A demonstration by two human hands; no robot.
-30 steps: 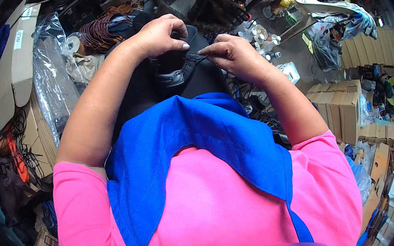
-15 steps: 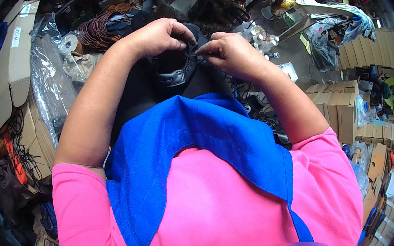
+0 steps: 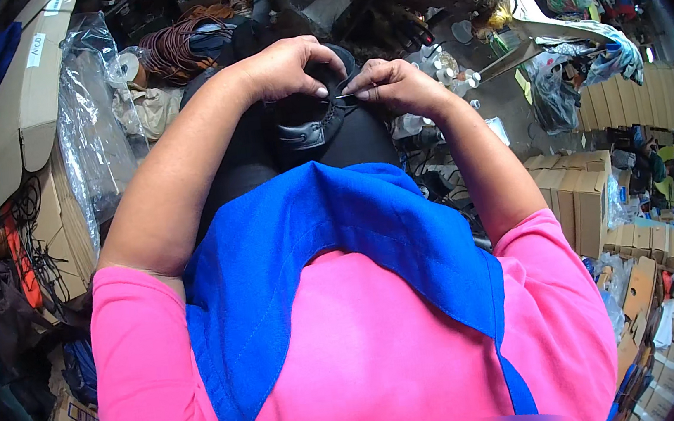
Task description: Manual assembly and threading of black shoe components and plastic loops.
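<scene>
A black leather shoe point(image 3: 303, 135) rests on my dark-trousered lap, its opening facing up and a row of stitches or lacing along the edge. My left hand point(image 3: 297, 64) curves over its far side, thumb inside the opening and fingers round the outer edge, gripping it. At the shoe's right edge my right hand point(image 3: 399, 87) is closed in a pinch. A thin, shiny, needle-like piece point(image 3: 346, 95) shows at its fingertips, close to the left thumb. Any thread on it is too fine to make out.
A blue apron point(image 3: 336, 202) covers my lap's near part. Coiled brown cord point(image 3: 184, 51) and a roll of thread point(image 3: 128, 66) lie far left beside clear plastic point(image 3: 94, 122). Small white-capped bottles point(image 3: 447, 69) stand right. Cardboard boxes point(image 3: 576, 191) are stacked at the right.
My left thumb has spread farther from its fingers and moved down into the shoe's opening. The shiny piece now shows at my right fingertips. The whole view has shifted slightly.
</scene>
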